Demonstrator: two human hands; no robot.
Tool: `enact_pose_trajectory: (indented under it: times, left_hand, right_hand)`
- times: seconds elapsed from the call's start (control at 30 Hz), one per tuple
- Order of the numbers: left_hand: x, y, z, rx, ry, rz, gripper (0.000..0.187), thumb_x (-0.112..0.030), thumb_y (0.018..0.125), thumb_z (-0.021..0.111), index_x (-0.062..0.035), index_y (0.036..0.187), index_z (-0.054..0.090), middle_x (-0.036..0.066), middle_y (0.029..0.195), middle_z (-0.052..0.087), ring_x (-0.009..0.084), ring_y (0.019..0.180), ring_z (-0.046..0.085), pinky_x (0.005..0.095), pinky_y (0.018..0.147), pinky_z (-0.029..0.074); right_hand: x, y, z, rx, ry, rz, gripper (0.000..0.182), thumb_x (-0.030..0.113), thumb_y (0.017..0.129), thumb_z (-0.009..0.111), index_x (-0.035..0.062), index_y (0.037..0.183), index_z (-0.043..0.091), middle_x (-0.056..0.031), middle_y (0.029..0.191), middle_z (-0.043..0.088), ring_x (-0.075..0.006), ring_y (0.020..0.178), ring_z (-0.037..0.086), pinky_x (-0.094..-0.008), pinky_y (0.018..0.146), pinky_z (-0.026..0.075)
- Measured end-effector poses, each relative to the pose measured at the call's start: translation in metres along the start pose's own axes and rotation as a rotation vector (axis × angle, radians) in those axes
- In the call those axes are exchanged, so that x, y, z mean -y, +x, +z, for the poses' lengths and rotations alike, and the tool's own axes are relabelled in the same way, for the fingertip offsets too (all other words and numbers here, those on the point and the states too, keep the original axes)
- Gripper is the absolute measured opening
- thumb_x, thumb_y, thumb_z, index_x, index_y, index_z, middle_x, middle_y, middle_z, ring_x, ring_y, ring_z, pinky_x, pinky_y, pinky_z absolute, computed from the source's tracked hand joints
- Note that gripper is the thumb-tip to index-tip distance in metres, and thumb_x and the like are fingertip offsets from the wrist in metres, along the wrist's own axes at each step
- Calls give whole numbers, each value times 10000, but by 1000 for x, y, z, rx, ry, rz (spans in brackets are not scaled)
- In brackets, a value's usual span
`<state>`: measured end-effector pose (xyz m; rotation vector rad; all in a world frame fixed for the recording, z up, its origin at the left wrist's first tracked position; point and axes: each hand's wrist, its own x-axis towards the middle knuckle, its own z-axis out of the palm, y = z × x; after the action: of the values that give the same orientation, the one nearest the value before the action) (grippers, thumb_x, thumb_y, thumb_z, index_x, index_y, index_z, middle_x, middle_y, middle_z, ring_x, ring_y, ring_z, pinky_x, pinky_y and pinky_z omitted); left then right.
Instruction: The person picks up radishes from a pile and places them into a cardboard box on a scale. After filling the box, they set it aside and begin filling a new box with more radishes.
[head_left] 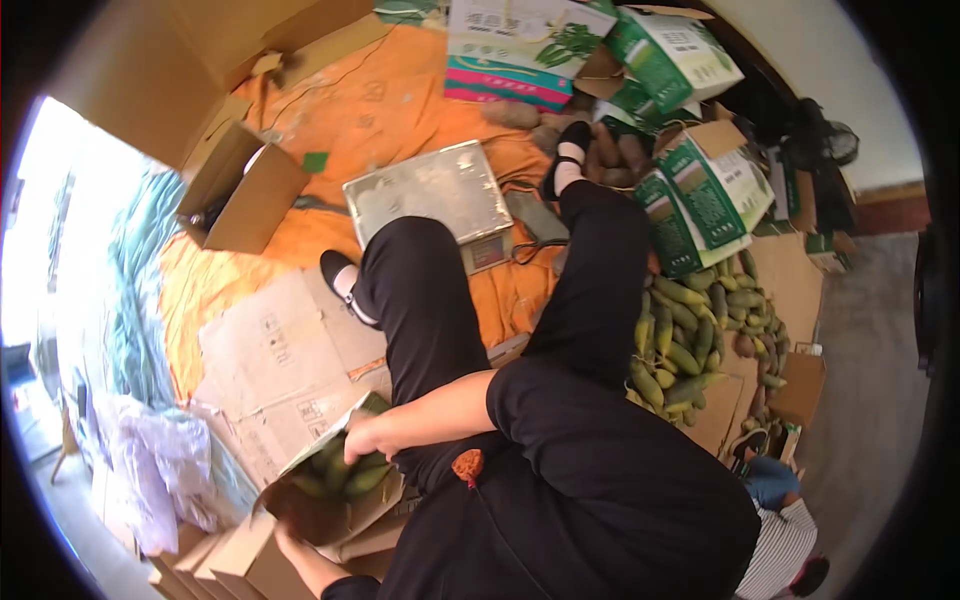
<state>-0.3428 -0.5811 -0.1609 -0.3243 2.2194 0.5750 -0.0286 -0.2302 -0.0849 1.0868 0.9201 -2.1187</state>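
An opened cardboard box (383, 520) with long green vegetables (340, 474) inside rests at the lower left, beside the person's lap. My right hand (364, 438) reaches over its upper edge and is nearest to the vegetables; its fingertips are hidden, so a grip cannot be made out. At the box's lower edge, my left hand (290, 541) holds the cardboard, with part of its fingers out of sight.
A metal platform scale (430, 193) stands on an orange sheet (330, 110) beyond my knees. To the right are a green vegetable pile (685, 340) and green-white cartons (700, 195). An open brown box (255, 205) sits upper left. Another person (780, 545) is at lower right.
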Motion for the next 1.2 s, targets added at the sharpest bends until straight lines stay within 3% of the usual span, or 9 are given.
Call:
enact_pose_trajectory:
  times: [0.07,0.17,0.23,0.53,0.73,0.87,0.93,1.03,1.2]
  left_hand:
    - [26,-19,18,-12,91,-81,389,-345,887,602,-18,1098,610,109,1105,621,218,986,578,334,873,450]
    - [33,-36,38,-94,176,-107,401,-341,886,600,-15,1118,599,116,1118,616,227,992,580,335,875,451]
    - [34,-38,41,-174,224,-79,409,-339,885,598,-12,1132,592,120,1127,613,233,996,581,336,877,451]
    - [-38,-65,-8,-1036,221,281,452,-329,882,589,-3,1193,560,141,1167,600,260,1014,585,340,885,454]
    - [-131,-75,-43,-1119,-29,1018,483,-323,880,584,4,1234,538,154,1193,592,277,1026,589,343,890,457]
    - [-270,-206,72,-748,-70,1217,320,-99,917,498,37,1202,548,135,1148,612,227,1080,562,339,941,431]
    - [-325,-243,128,-502,-87,1322,323,-122,919,514,19,1207,547,134,1175,595,230,1107,545,342,951,425]
    - [-393,-305,220,-239,12,1491,318,-119,915,531,2,1208,547,98,1187,588,201,1122,523,336,974,366]
    - [-446,-406,345,7,266,1820,283,10,817,569,-25,1097,596,127,1161,578,282,1181,481,366,1012,344]
  right_hand:
    - [13,-22,-4,135,-302,15,423,213,811,653,81,1198,545,-120,1365,444,-266,1073,550,-489,762,475]
    - [42,-28,-12,300,-194,-218,132,212,801,598,98,869,605,-45,725,624,-143,623,564,-331,511,441]
    - [62,-32,-17,147,-207,-561,148,145,752,607,65,876,614,-37,682,611,-133,575,564,-274,452,425]
    - [96,-225,-184,-385,-124,-1273,246,156,847,605,13,1048,609,-58,936,635,-112,835,586,-270,730,481]
    - [25,-325,-321,-895,104,-1165,279,199,854,617,52,1091,600,-47,956,651,-103,821,609,-217,640,449]
    - [-48,-344,-416,-1533,-107,-1039,228,187,784,635,31,948,665,-104,880,681,-199,820,649,-318,757,502]
    - [-83,-360,-444,-1771,-275,-699,229,219,775,599,111,965,668,-104,894,678,-283,871,641,-387,788,497]
    - [-121,-379,-473,-1939,-503,-325,244,211,797,606,87,1005,630,-156,1071,610,-354,1038,555,-456,862,469]
    - [-151,-398,-513,-2026,-761,73,312,138,782,611,94,1089,574,-88,1151,560,-294,1120,498,-454,885,434]
